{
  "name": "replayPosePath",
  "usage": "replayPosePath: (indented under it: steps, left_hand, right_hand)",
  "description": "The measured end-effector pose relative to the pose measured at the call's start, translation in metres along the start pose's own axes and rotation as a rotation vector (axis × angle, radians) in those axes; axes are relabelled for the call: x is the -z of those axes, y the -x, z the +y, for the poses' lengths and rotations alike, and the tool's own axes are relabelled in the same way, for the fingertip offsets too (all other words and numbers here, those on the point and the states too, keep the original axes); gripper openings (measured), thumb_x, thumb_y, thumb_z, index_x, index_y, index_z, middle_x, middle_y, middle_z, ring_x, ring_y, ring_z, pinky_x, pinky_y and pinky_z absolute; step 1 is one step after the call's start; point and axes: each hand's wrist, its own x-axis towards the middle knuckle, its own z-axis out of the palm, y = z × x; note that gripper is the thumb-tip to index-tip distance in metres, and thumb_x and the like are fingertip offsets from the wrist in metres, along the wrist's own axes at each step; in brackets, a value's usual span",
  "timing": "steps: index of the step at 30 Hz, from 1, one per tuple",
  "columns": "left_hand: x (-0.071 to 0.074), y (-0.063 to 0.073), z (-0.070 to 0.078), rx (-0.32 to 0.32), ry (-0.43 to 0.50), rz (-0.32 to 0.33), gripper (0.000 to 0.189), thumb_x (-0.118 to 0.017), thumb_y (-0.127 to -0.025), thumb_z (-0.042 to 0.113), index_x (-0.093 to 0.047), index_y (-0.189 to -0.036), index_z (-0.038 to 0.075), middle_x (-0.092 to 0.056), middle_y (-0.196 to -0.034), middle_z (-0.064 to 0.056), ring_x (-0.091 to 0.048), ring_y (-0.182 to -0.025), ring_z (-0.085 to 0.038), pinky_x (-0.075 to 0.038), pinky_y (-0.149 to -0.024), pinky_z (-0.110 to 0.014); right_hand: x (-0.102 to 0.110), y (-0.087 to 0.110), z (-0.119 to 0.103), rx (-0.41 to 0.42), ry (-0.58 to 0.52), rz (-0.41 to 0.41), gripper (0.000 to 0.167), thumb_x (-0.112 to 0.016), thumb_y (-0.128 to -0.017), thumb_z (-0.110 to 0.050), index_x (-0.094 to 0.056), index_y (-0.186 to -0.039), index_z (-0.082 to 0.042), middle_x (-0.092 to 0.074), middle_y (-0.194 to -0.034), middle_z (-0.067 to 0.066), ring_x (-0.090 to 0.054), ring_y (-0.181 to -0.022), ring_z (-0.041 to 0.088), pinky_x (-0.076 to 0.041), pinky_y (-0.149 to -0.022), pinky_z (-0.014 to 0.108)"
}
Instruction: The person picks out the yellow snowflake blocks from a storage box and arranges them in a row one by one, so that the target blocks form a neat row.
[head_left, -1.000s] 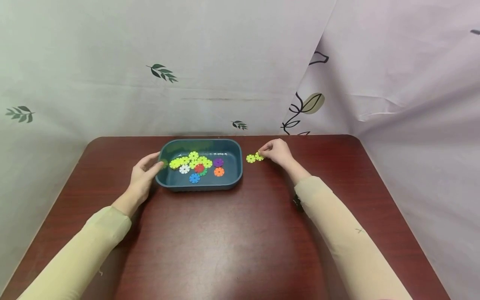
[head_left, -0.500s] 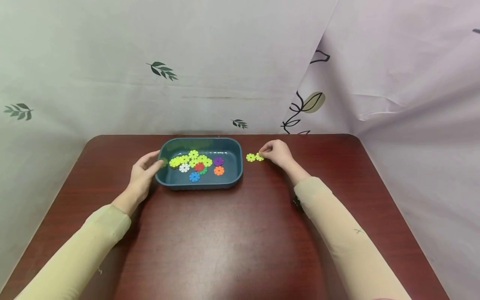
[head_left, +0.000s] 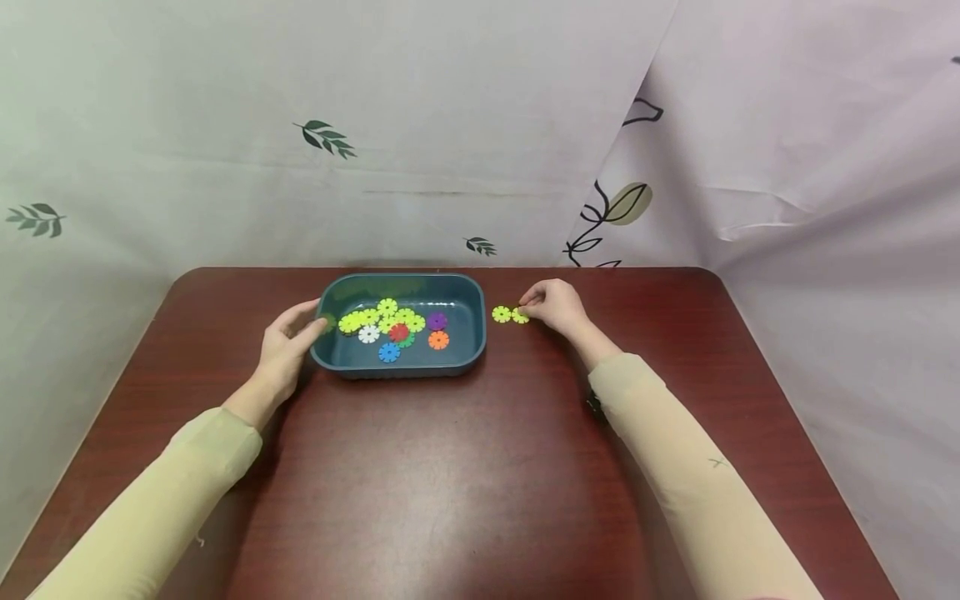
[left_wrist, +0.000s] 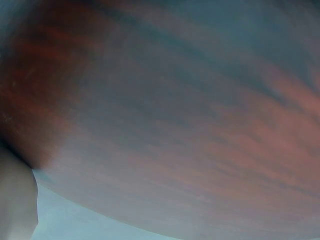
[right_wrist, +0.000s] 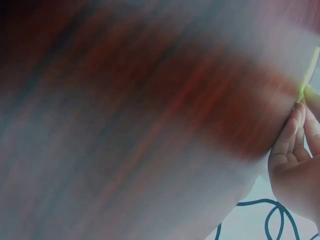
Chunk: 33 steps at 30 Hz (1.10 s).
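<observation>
In the head view, my left hand (head_left: 281, 354) grips the left end of a dark blue-green plastic basin (head_left: 397, 367), its thumb over the rim. Inside lie several yellow-green snowflake discs (head_left: 387, 307), along with white (head_left: 368, 334), red (head_left: 398, 332), green, blue (head_left: 389, 352), purple (head_left: 437, 322) and orange (head_left: 438, 340) ones. To the right of the basin, two yellow snowflake discs meet side by side on the table. My right hand (head_left: 557, 305) pinches the right-hand disc (head_left: 520, 316); the left-hand disc (head_left: 502, 314) touches it. The right wrist view shows the pinched yellow disc (right_wrist: 309, 70) edge-on.
Everything stands on a reddish-brown wooden table (head_left: 420, 483) with rounded far corners. Behind it hangs a pale cloth (head_left: 420, 125) printed with leaves. A dark cable (right_wrist: 280, 205) loops beyond the table edge in the right wrist view.
The pinched disc has shifted slightly toward me and right, still joined or touching the other disc. My left hand and the basin keep their places; the head view has tilted a little.
</observation>
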Motion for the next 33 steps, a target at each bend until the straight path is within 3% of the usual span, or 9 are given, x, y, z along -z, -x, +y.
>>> replayPosePath:
  steps: [5, 11, 16, 24, 33]
  left_hand:
    - [-0.001, -0.001, 0.0, -0.006, 0.008, -0.005, 0.036, -0.068, -0.104, 0.009, -0.066, -0.139, 0.013, -0.065, -0.119, 0.02, -0.063, -0.108, 0.004, -0.054, -0.086, -0.008]
    - [-0.002, -0.001, 0.0, -0.02, 0.03, -0.001, 0.032, -0.068, -0.103, 0.008, -0.07, -0.133, 0.019, -0.066, -0.122, 0.018, -0.063, -0.108, 0.003, -0.055, -0.086, -0.008]
    - [-0.003, 0.0, 0.0, -0.02, 0.04, -0.001, 0.031, -0.07, -0.102, 0.007, -0.07, -0.131, 0.02, -0.067, -0.119, 0.02, -0.064, -0.105, 0.006, -0.055, -0.085, -0.008]
    - [0.0, 0.001, -0.001, -0.015, 0.022, 0.0, 0.032, -0.069, -0.103, 0.01, -0.07, -0.133, 0.02, -0.065, -0.118, 0.022, -0.064, -0.106, 0.005, -0.054, -0.086, -0.008]
    - [0.0, 0.001, 0.0, -0.007, 0.015, -0.009, 0.031, -0.069, -0.104, 0.011, -0.068, -0.133, 0.019, -0.066, -0.117, 0.022, -0.063, -0.104, 0.007, -0.054, -0.085, -0.008]
  right_hand:
    - [0.003, 0.0, 0.001, -0.002, -0.013, 0.001, 0.015, -0.08, -0.094, -0.015, -0.082, -0.101, -0.002, -0.08, -0.098, 0.015, -0.074, -0.09, 0.027, -0.058, -0.084, 0.036]
    - [0.006, 0.0, 0.001, -0.023, -0.037, 0.003, 0.017, -0.079, -0.095, -0.015, -0.081, -0.103, -0.001, -0.08, -0.101, 0.016, -0.071, -0.091, 0.027, -0.053, -0.08, 0.031]
    - [0.009, -0.002, -0.006, -0.009, -0.04, 0.014, 0.018, -0.078, -0.096, -0.015, -0.08, -0.107, 0.0, -0.079, -0.105, 0.019, -0.072, -0.095, 0.03, -0.055, -0.084, 0.034]
    - [0.018, -0.009, -0.031, 0.038, -0.084, 0.022, 0.018, -0.076, -0.098, -0.014, -0.078, -0.11, -0.001, -0.078, -0.109, 0.021, -0.074, -0.1, 0.033, -0.059, -0.092, 0.043]
    - [0.019, -0.016, -0.069, 0.09, -0.109, 0.0, 0.019, -0.075, -0.099, -0.014, -0.078, -0.112, -0.001, -0.078, -0.111, 0.02, -0.072, -0.102, 0.032, -0.058, -0.093, 0.042]
